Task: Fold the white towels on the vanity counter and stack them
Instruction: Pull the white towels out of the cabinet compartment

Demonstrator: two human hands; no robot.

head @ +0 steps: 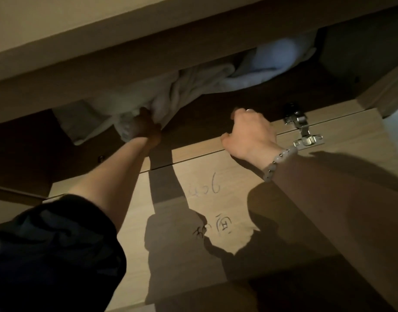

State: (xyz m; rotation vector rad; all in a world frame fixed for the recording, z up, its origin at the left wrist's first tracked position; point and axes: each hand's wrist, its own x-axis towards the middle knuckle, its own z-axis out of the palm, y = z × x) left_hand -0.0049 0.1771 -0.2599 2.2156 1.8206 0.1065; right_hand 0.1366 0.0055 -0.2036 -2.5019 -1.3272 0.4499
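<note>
Left hand (146, 129) grips a crumpled white towel (184, 91) in the cabinet (238, 95); right hand (249, 134) holds the open door (193, 161) (near its hinge (303, 134)). Folding and stacking look entirely ahead.

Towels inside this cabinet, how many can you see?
2. One crumpled towel is gripped by the left hand; a second bundle lies behind it to the right. The dark cabinet may hide more.

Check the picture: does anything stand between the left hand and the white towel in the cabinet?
Nothing visible does. The left hand grips the white towel at the mouth of the cabinet, and the right hand holds the door open.
</note>
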